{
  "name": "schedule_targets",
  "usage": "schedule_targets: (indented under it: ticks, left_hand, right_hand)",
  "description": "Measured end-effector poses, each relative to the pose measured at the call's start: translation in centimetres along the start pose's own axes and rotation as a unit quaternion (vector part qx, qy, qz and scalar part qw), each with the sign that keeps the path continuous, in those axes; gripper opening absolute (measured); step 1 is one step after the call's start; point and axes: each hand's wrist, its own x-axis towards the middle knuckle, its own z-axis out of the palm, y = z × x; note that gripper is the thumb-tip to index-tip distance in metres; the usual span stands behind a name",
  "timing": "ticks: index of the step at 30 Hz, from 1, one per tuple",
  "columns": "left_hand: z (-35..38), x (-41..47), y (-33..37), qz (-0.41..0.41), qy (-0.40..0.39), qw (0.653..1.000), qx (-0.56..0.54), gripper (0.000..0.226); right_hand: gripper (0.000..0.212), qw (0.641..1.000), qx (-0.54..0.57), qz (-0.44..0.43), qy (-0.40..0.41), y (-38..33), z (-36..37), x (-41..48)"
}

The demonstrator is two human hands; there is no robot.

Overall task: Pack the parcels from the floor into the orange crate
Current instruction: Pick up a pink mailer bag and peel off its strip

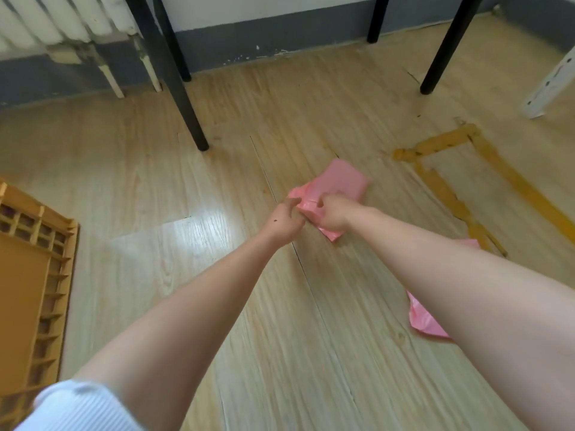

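At the lower left of the view, your white sleeve [81, 405] covers the upper part of your left arm. Beside it, the orange crate [59, 275] stands on the wooden floor [311, 353] at the left edge, well apart from both hands. To the right, a second pink parcel [424, 321] lies on the floor, partly hidden under your right forearm. Farther out, your left hand [284, 223] and right hand [334, 214] meet at the near edge of the pink parcel [339, 181]. The fingers of both hands curl round its crumpled plastic and grasp it. The parcel's far end rests on the floor. Beyond it to the right, yellow tape [466, 181] marks the floor. Black table legs [183, 98] stand near the grey baseboard [280, 38].
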Motion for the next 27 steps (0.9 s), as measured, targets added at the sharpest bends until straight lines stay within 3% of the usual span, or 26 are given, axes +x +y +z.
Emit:
schedule_targets:
  ticks: [5,9,14,17,21,24,27]
  left_hand:
    - [2.1,1.4,-2.1,-0.033,-0.045,0.997,-0.058,0.06]
    - [2.6,3.1,-1.9,-0.066,-0.024,0.986,-0.15,0.059]
    - [1.8,5.4,-0.9,-0.1,0.056,0.937,-0.331,0.023]
    - [1.7,6.0,-0.6,-0.088,0.092,0.938,-0.324,0.016]
    - [1.7,5.5,-0.5,-0.084,0.123,0.953,-0.263,0.046]
    - [1.5,5.1,-1.1,-0.104,0.12,0.968,-0.194,0.027]
    - [1.0,4.0,-1.7,-0.128,0.114,0.966,-0.195,0.012]
  right_hand:
    - [0.034,0.999,0.0,-0.024,0.038,0.7,1.2,1.1]
    - [0.034,0.998,0.0,-0.052,0.037,1.4,1.3,1.6]
    - [0.033,0.994,0.038,-0.074,0.077,2.7,1.8,1.5]
    - [0.033,0.994,0.041,-0.066,0.079,3.1,1.7,1.5]
    - [0.035,0.989,0.141,-0.005,0.037,2.5,0.5,1.1]
    - [0.031,0.99,0.139,0.02,-0.017,1.6,-0.6,0.8]
    - [0.04,0.986,0.155,0.041,-0.047,0.7,-1.7,0.3]
